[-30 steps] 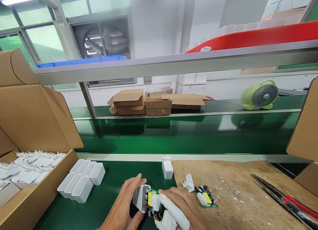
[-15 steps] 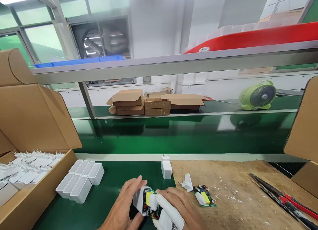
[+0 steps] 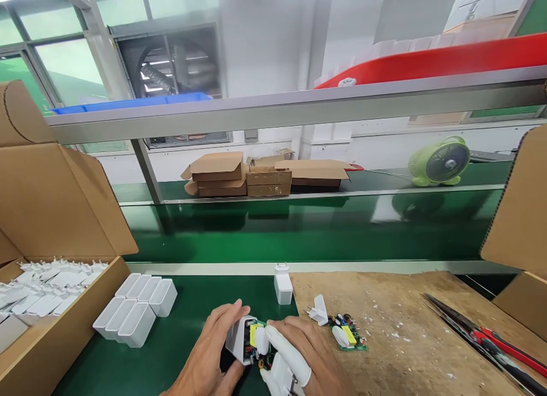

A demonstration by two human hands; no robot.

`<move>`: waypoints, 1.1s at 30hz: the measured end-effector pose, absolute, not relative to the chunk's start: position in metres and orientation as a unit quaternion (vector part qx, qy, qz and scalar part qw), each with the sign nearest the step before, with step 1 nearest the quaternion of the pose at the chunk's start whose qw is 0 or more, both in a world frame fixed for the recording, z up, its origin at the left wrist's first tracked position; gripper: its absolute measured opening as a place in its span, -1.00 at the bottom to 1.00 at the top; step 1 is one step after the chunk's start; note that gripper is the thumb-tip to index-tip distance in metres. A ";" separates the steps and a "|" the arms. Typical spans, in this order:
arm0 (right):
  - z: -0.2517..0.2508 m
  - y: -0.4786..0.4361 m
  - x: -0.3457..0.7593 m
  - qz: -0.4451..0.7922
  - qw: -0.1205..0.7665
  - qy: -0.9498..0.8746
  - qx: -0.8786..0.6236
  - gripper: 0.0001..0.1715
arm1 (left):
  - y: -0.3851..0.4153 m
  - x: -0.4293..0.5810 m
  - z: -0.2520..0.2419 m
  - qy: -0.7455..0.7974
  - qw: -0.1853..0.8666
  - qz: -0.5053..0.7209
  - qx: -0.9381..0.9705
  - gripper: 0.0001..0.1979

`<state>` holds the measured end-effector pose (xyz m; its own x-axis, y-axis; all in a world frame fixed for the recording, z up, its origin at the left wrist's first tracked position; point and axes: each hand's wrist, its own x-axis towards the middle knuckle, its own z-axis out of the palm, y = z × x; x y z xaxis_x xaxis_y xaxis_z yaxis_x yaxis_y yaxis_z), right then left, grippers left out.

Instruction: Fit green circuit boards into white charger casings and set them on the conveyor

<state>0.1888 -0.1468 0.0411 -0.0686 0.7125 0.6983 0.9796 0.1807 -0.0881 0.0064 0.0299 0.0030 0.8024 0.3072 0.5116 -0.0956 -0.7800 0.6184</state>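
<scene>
Both hands are clamped on one job at the bottom edge of view: the left hand (image 3: 209,356) wraps its fingers around a white plastic charger shell (image 3: 237,339), while the right hand (image 3: 299,353), white cots on its fingertips, pinches a green circuit board with a yellow component (image 3: 255,345) sitting in the shell's open mouth. Just right of the grip, a second green circuit board (image 3: 347,338) lies on the worn wooden work board (image 3: 405,327), a white plug piece (image 3: 318,311) touching its near end. Straight beyond the grip, a finished white charger (image 3: 282,285) stands upright on the green belt (image 3: 192,305). Off to the left, a cluster of empty white shells (image 3: 137,311) lies beside an open cardboard box (image 3: 51,327). Far right, red-handled cutters (image 3: 491,338) rest on the board.
</scene>
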 end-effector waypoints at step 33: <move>0.054 -0.151 0.187 -0.069 0.355 -0.697 -0.619 -0.32 | 0.021 0.006 0.004 0.036 0.412 0.242 0.878 -0.05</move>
<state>0.1874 -0.1506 0.0543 0.0198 0.8135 0.5812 0.9122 0.2233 -0.3436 0.0059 0.0214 0.0041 0.8807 0.2616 0.3950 -0.1367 -0.6580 0.7405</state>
